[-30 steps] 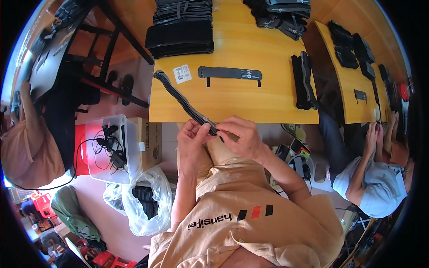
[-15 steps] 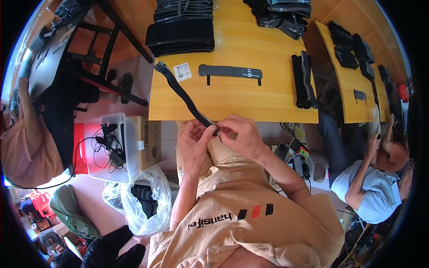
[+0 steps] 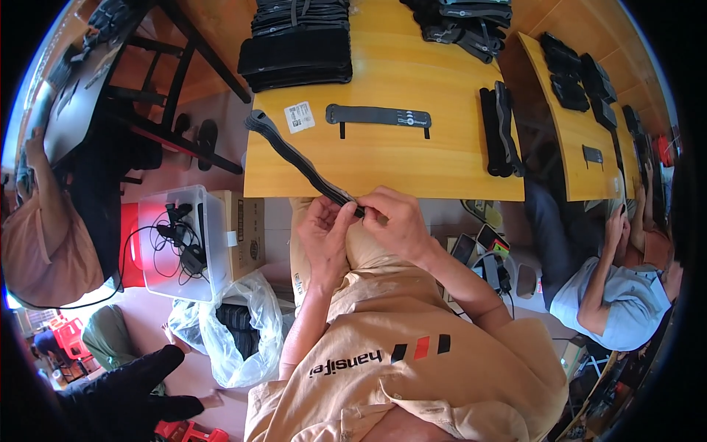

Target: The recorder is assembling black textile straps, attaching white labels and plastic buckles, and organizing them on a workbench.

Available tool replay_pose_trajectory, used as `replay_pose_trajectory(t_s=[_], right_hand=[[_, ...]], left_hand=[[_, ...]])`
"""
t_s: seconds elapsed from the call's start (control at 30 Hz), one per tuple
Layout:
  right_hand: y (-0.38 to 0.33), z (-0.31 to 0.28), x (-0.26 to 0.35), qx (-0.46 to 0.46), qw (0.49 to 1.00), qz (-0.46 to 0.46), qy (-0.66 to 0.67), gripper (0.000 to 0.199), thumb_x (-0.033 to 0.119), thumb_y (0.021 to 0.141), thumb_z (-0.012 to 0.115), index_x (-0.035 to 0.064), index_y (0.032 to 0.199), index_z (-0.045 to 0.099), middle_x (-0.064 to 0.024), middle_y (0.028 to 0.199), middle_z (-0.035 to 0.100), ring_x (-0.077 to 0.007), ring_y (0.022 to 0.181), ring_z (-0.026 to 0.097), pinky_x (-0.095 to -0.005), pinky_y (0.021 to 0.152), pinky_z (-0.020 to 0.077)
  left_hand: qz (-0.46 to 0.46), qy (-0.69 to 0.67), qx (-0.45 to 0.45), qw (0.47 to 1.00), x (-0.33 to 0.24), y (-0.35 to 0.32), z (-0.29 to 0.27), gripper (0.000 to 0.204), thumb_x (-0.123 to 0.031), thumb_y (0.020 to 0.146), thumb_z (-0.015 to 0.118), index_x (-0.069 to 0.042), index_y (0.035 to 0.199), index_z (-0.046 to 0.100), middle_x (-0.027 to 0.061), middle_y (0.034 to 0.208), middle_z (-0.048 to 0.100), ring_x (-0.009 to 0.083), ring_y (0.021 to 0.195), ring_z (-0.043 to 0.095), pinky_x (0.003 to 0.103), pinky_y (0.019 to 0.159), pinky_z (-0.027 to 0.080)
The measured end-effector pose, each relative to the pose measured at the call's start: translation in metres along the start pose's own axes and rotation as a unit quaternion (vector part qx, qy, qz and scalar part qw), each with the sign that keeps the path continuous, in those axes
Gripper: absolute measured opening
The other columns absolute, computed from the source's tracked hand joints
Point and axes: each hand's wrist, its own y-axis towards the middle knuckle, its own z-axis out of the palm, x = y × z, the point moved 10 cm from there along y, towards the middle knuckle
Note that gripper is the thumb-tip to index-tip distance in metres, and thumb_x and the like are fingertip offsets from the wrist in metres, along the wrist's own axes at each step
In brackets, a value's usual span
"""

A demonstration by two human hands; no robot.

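A bundle of long black straps (image 3: 294,158), layered together, slants from the table's left front edge down to my hands. My left hand (image 3: 326,228) pinches its near end between thumb and fingers. My right hand (image 3: 395,222) is closed at the same end, its fingertips meeting the strap ends beside my left thumb. What exactly lies under the right fingertips is hidden. Beyond my hands, a single grey strap (image 3: 372,116) with pale print lies flat on the yellow table (image 3: 412,166), with two short black strips below it. Left of it is a white label (image 3: 300,117).
Black strap stacks (image 3: 294,60) stand at the table's far left, more grey straps (image 3: 471,33) at far right, and a bundle (image 3: 495,132) near the right edge. Left below are a clear bin (image 3: 158,272) with cables, a cardboard box (image 3: 249,236) and a plastic bag (image 3: 276,339). Other people sit either side.
The far end of the strap bundle has shifted left and slightly down, toward the table's left edge. My hands stay at its near end. A dark-clothed limb at lower left has moved.
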Motion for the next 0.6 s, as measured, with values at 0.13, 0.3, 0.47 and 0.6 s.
replay_pose_trajectory(t_s=[0.13, 0.3, 0.47, 0.6], right_hand=[[-0.001, -0.003, 0.012, -0.011, 0.999, -0.035, -0.026, 0.016, -0.005, 0.069, 0.058, -0.0009, 0.084, 0.060, -0.0129, 0.073, 0.056, -0.0298, 0.062, 0.058, -0.0357, 0.054, 0.0473], [-0.001, -0.002, 0.014, -0.025, 0.998, -0.049, -0.041, 0.015, -0.005, 0.069, 0.058, -0.0017, 0.084, 0.059, -0.0129, 0.073, 0.055, -0.0299, 0.062, 0.058, -0.0361, 0.054, 0.0472], [0.003, -0.004, 0.009, -0.024, 0.999, -0.033, -0.025, 0.014, -0.006, 0.068, 0.057, -0.0019, 0.081, 0.059, -0.0128, 0.072, 0.056, -0.0296, 0.061, 0.058, -0.0353, 0.053, 0.0471], [0.013, -0.009, -0.012, 0.018, 1.000, 0.012, -0.006, 0.014, -0.007, 0.070, 0.057, -0.0026, 0.082, 0.061, -0.0120, 0.074, 0.058, -0.0230, 0.061, 0.059, -0.0298, 0.053, 0.0474]], left_hand=[[0.010, 0.038, 0.022, 0.999, -0.002, 0.003, 0.004, 0.023, 0.001, 0.076, 0.068, 0.004, 0.095, 0.056, 0.0064, 0.084, 0.062, 0.0104, 0.076, 0.059, 0.022, 0.071, 0.047], [-0.006, 0.021, 0.011, 1.000, -0.003, 0.003, 0.003, 0.025, 0.002, 0.074, 0.069, 0.004, 0.096, 0.057, 0.0062, 0.084, 0.063, 0.0101, 0.076, 0.059, 0.021, 0.071, 0.047], [0.009, 0.030, 0.021, 0.999, -0.004, 0.003, 0.003, 0.023, 0.003, 0.075, 0.068, 0.004, 0.096, 0.058, 0.0068, 0.086, 0.063, 0.0097, 0.076, 0.059, 0.022, 0.071, 0.048], [-0.047, -0.026, 0.062, 0.997, 0.005, -0.006, 0.014, 0.022, 0.001, 0.077, 0.067, 0.003, 0.096, 0.058, 0.0063, 0.087, 0.063, 0.0095, 0.076, 0.059, 0.024, 0.069, 0.051]])
